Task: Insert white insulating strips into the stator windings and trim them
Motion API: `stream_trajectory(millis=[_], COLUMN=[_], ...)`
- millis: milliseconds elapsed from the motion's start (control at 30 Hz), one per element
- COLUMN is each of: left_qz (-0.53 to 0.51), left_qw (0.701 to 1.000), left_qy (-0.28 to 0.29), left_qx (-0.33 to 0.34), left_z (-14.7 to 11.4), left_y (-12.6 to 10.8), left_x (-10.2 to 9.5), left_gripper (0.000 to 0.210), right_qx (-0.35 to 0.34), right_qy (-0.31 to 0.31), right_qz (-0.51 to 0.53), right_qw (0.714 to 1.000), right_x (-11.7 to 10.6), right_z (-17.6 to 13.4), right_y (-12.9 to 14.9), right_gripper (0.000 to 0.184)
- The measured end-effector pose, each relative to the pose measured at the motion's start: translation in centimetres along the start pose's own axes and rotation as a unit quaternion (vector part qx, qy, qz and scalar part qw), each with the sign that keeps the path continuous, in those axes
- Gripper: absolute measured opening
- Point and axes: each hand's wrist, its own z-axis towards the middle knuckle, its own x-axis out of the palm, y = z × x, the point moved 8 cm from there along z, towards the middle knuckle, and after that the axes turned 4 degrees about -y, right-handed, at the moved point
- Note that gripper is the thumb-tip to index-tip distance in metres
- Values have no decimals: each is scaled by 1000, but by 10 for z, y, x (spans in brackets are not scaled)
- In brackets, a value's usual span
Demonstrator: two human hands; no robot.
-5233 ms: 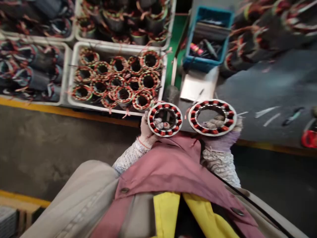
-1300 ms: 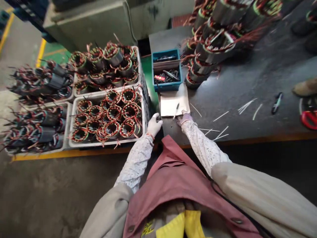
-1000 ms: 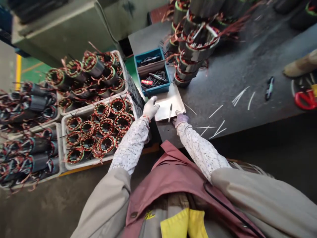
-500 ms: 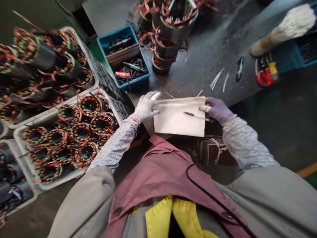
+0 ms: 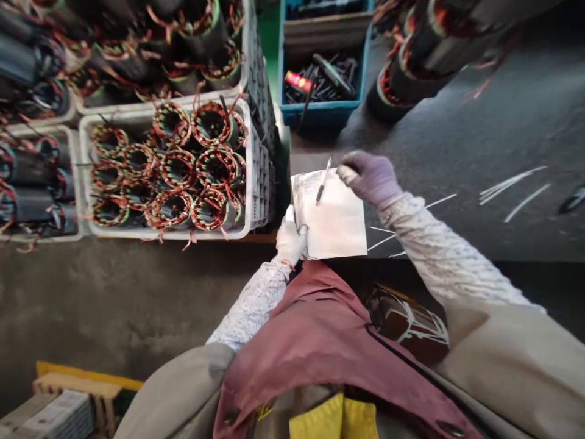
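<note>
A notebook (image 5: 338, 228) with pale pages lies at the bench's near edge, some faint writing along its top. My left hand (image 5: 291, 238), in a white glove, is closed on the notebook's left edge, thumb over the page. A slim pen (image 5: 323, 181) rests slantwise on the upper part of the page, touched by neither hand. My right hand (image 5: 372, 177), gloved in purple with pale fingertips, is curled at the notebook's top right corner and seems to pinch it; its fingertips are partly hidden.
White crates (image 5: 249, 177) on the left hold several wound stators (image 5: 176, 167). A blue bin (image 5: 315, 113) of small dark parts and a red-labelled marker stands beyond the notebook. Stacked stators (image 5: 397, 85) are at the back. Thin white strips (image 5: 512, 186) lie on the bench (image 5: 457, 146).
The view has swung left, toward the crates. The notebook is turned, with the pen now slanting upward on it. My right hand has moved from its right side to the top corner.
</note>
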Motion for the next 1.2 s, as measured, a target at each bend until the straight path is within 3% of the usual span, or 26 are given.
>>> stream_trajectory(millis=[100,200,300,433,600,700,767,867,1000,1200], left_qz=[67,96,107,104,64,46,37,47,68,73], left_qw=[990,966,952,954,948,939,928,918,918,918], left_qy=[-66,-15,33,27,-15,-55,-97,-146,-163,-158], left_qx=[108,238,285,280,312,337,358,366,355,355], left_z=[-14,-17,-9,1,-1,-4,-7,-11,-12,-14], left_y=[-13,-28,-31,-27,-22,-22,-23,-23,-24,-27], left_x=[-5,7,24,38,41,38,33,29,27,25], left_gripper=[58,41,37,37,36,35,33,31,30,30], right_qx=[98,158,167,189,267,233,183,135,122,43], right_qy=[84,139,128,103,-3,-93,-149,-162,-116,-199], right_qz=[-3,-2,-16,-35,226,319,409,512,546,543], right_qw=[992,978,977,976,937,914,881,832,820,814], right_x=[27,54,70,79,65,41,29,33,58,56], right_z=[-31,-37,-21,-6,-2,-5,-15,-37,-57,-56], right_y=[-20,-27,-22,-23,-30,-27,-27,-33,-40,-34], right_gripper=[37,53,55,40,27,26,22,22,29,14])
